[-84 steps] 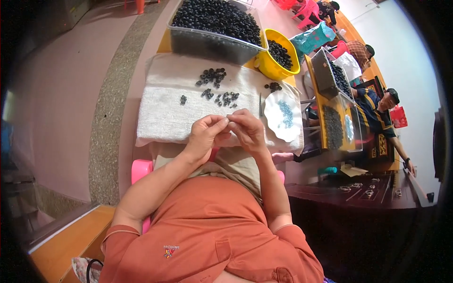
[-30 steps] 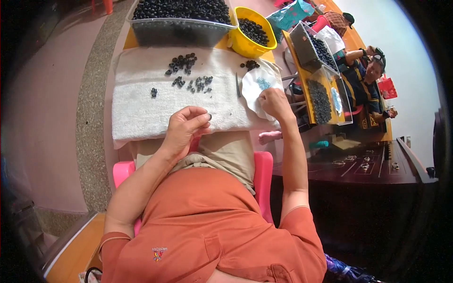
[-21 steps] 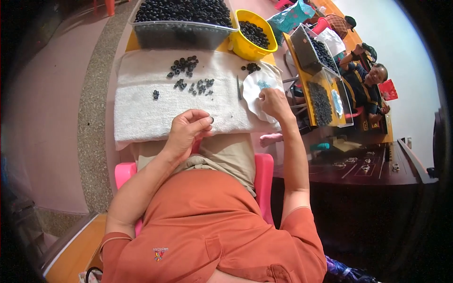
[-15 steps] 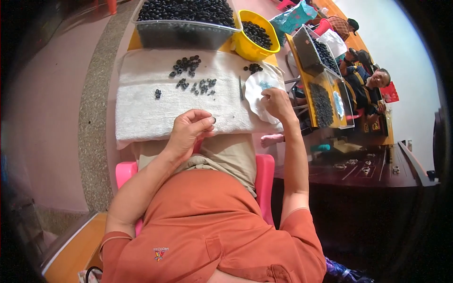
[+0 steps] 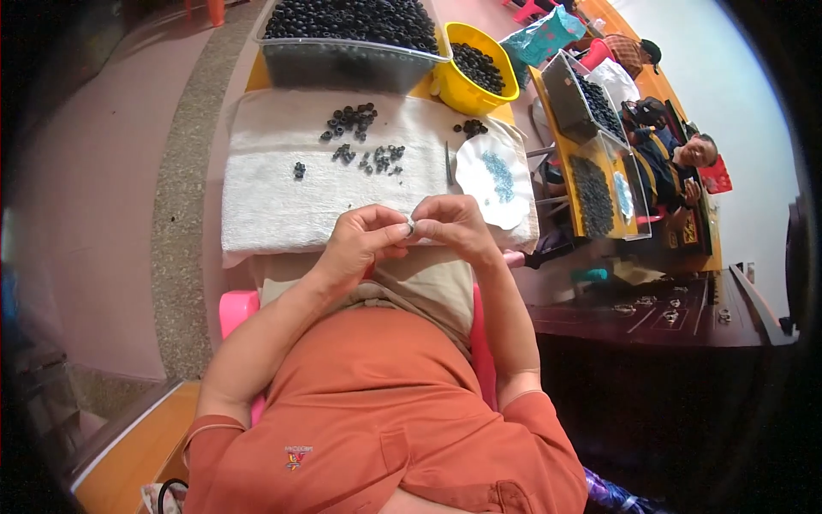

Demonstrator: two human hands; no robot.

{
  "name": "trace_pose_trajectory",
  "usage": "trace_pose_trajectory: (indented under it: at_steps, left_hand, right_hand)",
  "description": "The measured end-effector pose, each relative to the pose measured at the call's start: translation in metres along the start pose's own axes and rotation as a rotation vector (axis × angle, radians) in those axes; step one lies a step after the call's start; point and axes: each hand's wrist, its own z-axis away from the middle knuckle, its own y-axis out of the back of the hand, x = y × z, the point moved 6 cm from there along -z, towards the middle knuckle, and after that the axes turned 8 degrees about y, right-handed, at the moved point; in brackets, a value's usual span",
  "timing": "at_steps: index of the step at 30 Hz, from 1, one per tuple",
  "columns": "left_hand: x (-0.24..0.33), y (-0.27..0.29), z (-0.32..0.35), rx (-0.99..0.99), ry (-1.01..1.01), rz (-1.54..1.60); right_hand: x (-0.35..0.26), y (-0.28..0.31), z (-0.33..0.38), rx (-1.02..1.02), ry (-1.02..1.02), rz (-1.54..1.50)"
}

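My left hand (image 5: 366, 241) pinches a small dark round piece (image 5: 410, 229) between thumb and fingertips, just above my lap. Against that same piece, my right hand (image 5: 459, 228) holds its thumb and fingers pressed together; anything tiny between them is hidden. Just beyond the right hand lies a white wavy-edged plate (image 5: 470, 169) with small light-blue bits (image 5: 498, 177) on it. Loose black ring-like pieces (image 5: 351, 121) and smaller dark pieces (image 5: 382, 159) sit in groups on a white cloth (image 5: 278, 206). Left of the plate rests a thin dark tool (image 5: 448, 163).
At the far edge stand a clear bin (image 5: 347, 67) and a yellow basket (image 5: 445, 84), both full of black pieces. Rightward, a person (image 5: 664, 163) sits by another table (image 5: 569, 180) with clear bins. A pink chair (image 5: 238, 310) is under me.
My right hand has left the plate and come leftward to meet my left hand at the small piece. The plate's blue bits are now uncovered. The view has shifted slightly.
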Motion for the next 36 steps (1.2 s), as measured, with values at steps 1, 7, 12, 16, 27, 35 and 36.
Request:
trace_pose_trajectory:
  at_steps: [1,7,12,16,27,35,36]
  left_hand:
    - [0.001,0.001,0.000,0.003,-0.002,0.000]
    - [0.003,-0.002,0.003,-0.052,0.015,-0.015]
    - [0.000,0.000,0.002,-0.037,0.023,-0.026]
    - [0.000,0.005,0.000,-0.019,0.046,0.049]
    - [0.003,0.007,0.001,-0.009,0.006,0.095]
    - [0.001,0.007,-0.003,-0.015,-0.020,0.145]
    - [0.001,0.007,-0.002,-0.010,-0.025,0.142]
  right_hand:
    - [0.001,-0.005,0.000,-0.016,-0.021,-0.063]
    - [0.006,-0.003,0.001,-0.055,-0.081,-0.115]
    - [0.001,-0.006,0.002,-0.067,-0.012,0.090]
    - [0.002,-0.018,0.006,0.024,0.263,0.269]
    - [-0.036,-0.049,0.020,0.153,0.663,0.826]
    - [-0.011,-0.019,0.004,0.110,0.462,0.393]
    - [-0.009,-0.013,-0.003,0.096,0.420,0.430]
